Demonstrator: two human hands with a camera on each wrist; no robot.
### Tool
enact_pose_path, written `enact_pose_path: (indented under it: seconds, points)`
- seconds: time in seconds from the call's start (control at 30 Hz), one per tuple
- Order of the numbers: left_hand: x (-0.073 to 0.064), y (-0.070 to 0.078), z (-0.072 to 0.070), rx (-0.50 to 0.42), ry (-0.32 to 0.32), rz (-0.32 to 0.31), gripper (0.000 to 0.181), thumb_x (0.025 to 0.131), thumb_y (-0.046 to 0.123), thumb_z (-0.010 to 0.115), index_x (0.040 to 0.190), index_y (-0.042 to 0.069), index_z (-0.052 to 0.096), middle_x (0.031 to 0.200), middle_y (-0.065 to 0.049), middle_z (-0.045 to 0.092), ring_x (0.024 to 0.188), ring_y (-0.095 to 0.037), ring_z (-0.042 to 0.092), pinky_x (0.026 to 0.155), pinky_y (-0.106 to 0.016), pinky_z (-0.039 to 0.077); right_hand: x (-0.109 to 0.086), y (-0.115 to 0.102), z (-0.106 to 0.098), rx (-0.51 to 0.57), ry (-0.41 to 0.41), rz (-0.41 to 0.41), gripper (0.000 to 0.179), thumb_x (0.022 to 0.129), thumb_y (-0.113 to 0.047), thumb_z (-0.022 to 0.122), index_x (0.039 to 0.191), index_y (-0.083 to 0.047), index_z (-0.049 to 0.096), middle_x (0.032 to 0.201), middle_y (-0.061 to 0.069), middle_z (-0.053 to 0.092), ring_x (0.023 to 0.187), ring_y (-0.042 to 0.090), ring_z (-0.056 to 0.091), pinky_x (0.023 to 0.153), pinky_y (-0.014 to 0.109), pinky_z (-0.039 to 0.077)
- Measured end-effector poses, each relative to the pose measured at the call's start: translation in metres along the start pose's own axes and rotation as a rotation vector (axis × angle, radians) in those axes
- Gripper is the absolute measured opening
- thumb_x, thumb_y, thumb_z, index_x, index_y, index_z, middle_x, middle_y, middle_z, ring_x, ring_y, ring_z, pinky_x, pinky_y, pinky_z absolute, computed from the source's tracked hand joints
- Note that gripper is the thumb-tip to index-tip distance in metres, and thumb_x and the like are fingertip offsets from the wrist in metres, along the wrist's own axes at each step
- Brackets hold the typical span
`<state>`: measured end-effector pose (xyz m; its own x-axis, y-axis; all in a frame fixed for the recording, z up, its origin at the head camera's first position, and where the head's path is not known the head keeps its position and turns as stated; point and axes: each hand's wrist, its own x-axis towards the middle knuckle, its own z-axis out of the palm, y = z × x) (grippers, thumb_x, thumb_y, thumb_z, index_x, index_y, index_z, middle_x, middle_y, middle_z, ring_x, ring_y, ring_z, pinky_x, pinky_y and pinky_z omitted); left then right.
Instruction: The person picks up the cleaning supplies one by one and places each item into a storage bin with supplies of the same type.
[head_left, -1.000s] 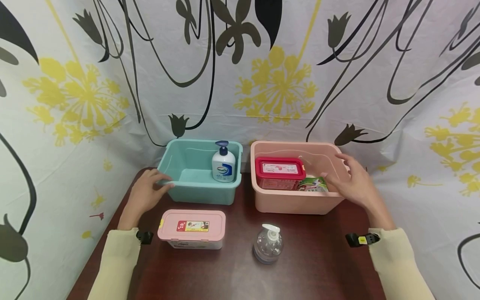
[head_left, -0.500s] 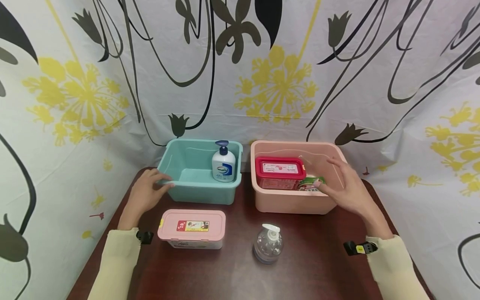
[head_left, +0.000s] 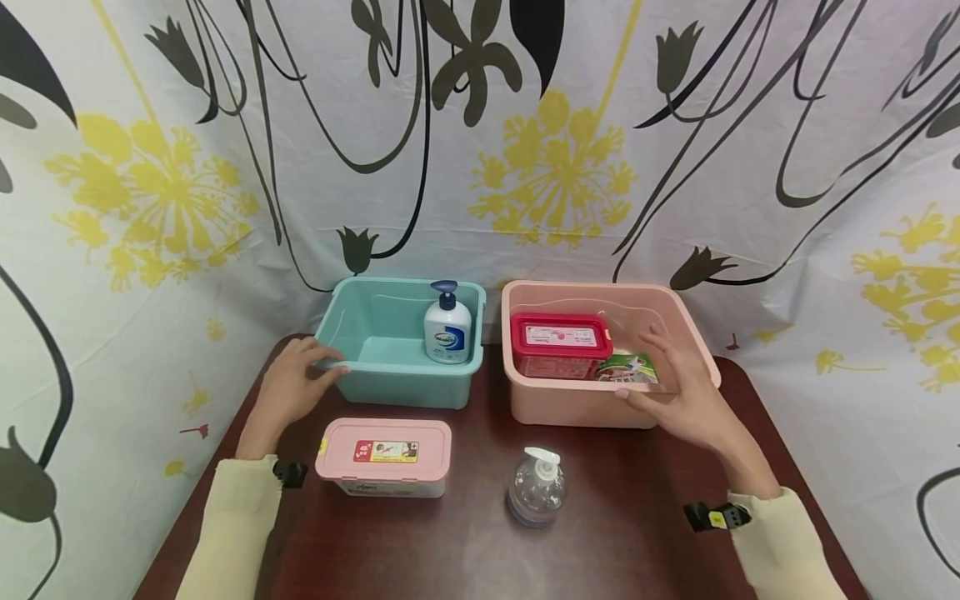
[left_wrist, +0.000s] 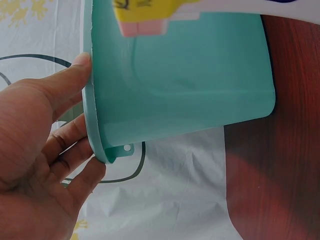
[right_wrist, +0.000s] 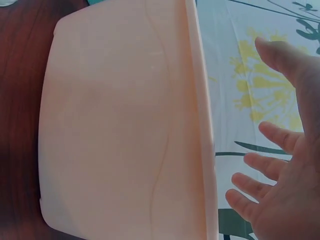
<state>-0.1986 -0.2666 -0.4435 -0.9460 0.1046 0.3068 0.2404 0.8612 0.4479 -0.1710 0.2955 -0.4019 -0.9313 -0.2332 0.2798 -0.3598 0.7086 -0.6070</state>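
Note:
My left hand (head_left: 291, 383) holds the front left corner of a teal plastic basin (head_left: 405, 387), its thumb and fingers meeting at the rim (left_wrist: 89, 110). A white pump bottle with a blue top (head_left: 447, 332) stands inside that basin. Over the front right of a pink plastic basin (head_left: 585, 408) hovers my right hand (head_left: 693, 404), fingers spread. In the right wrist view a gap shows between its fingertips and the pink rim (right_wrist: 204, 130). A red lidded tub (head_left: 558, 346) and a green packet (head_left: 627, 367) lie in the pink basin; nothing is in the right hand.
In front of the teal basin sits a pink-lidded tub (head_left: 384, 457). To its right stands a clear pump bottle with a white top (head_left: 537, 492). Both rest on a dark red-brown table (head_left: 457, 550), backed by a patterned white cloth (head_left: 480, 183).
My right hand has shifted left and back toward me, from the pink basin's right side to over its front rim. The left hand and all the objects stay put.

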Motion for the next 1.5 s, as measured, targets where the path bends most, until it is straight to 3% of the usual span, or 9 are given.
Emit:
enact_pose_path:
  seconds: [0.17, 0.33, 0.47, 0.93, 1.07, 1.23, 1.5]
  points:
    - [0.0, 0.0, 0.0, -0.001, -0.001, -0.002, 0.023, 0.09, 0.023, 0.08, 0.108, 0.009, 0.075, 0.111, -0.014, 0.065, 0.107, -0.032, 0.054, 0.09, -0.06, 0.05, -0.007, -0.003, 0.006, -0.01, -0.013, -0.012, 0.092, 0.077, -0.028, 0.092, 0.154, -0.018, 0.042, 0.169, 0.012, 0.027, 0.156, 0.038, 0.021, 0.109, 0.076, 0.03]
    - [0.0, -0.001, 0.001, 0.0, 0.001, -0.003, 0.024, 0.091, 0.024, 0.08, 0.108, 0.009, 0.075, 0.111, -0.014, 0.066, 0.107, -0.032, 0.054, 0.09, -0.059, 0.05, -0.016, -0.007, 0.011, -0.006, -0.065, 0.028, 0.098, 0.079, -0.036, 0.089, 0.159, -0.031, 0.033, 0.171, 0.008, 0.02, 0.152, 0.04, 0.023, 0.102, 0.079, 0.033]
    - [0.0, -0.001, 0.001, 0.001, 0.001, -0.005, 0.024, 0.091, 0.024, 0.08, 0.108, 0.009, 0.075, 0.111, -0.014, 0.065, 0.107, -0.032, 0.054, 0.09, -0.059, 0.05, -0.02, -0.01, 0.015, 0.004, -0.074, 0.014, 0.099, 0.079, -0.037, 0.09, 0.159, -0.037, 0.031, 0.171, 0.005, 0.02, 0.153, 0.038, 0.021, 0.104, 0.078, 0.032]
    - [0.0, 0.0, 0.001, 0.007, 0.001, -0.009, 0.024, 0.091, 0.024, 0.08, 0.108, 0.009, 0.075, 0.111, -0.014, 0.065, 0.106, -0.031, 0.054, 0.09, -0.059, 0.05, -0.032, -0.017, 0.031, 0.015, -0.103, -0.055, 0.101, 0.076, -0.037, 0.092, 0.158, -0.036, 0.033, 0.171, -0.002, 0.022, 0.157, 0.035, 0.017, 0.112, 0.074, 0.028]
    - [0.0, -0.001, 0.001, 0.005, -0.001, -0.016, 0.024, 0.091, 0.024, 0.08, 0.108, 0.009, 0.075, 0.111, -0.014, 0.065, 0.105, -0.031, 0.053, 0.089, -0.059, 0.05, -0.035, -0.021, 0.035, 0.0, -0.1, -0.088, 0.102, 0.075, -0.039, 0.092, 0.158, -0.033, 0.033, 0.17, -0.003, 0.023, 0.156, 0.031, 0.021, 0.116, 0.06, 0.029]
    - [0.001, -0.001, 0.002, 0.004, -0.001, -0.015, 0.023, 0.091, 0.025, 0.08, 0.108, 0.01, 0.075, 0.112, -0.014, 0.065, 0.106, -0.031, 0.053, 0.09, -0.059, 0.05, -0.038, -0.026, 0.038, -0.015, -0.108, -0.111, 0.103, 0.074, -0.043, 0.093, 0.158, -0.033, 0.034, 0.17, -0.005, 0.024, 0.156, 0.027, 0.024, 0.12, 0.026, 0.022]
    - [0.001, 0.0, 0.002, 0.004, 0.0, -0.015, 0.023, 0.091, 0.023, 0.08, 0.109, 0.01, 0.075, 0.112, -0.015, 0.065, 0.107, -0.031, 0.053, 0.091, -0.06, 0.05, -0.042, -0.035, 0.042, 0.014, -0.147, -0.127, 0.105, 0.074, -0.045, 0.092, 0.159, -0.034, 0.032, 0.17, -0.008, 0.022, 0.156, 0.02, 0.024, 0.118, 0.015, 0.018]
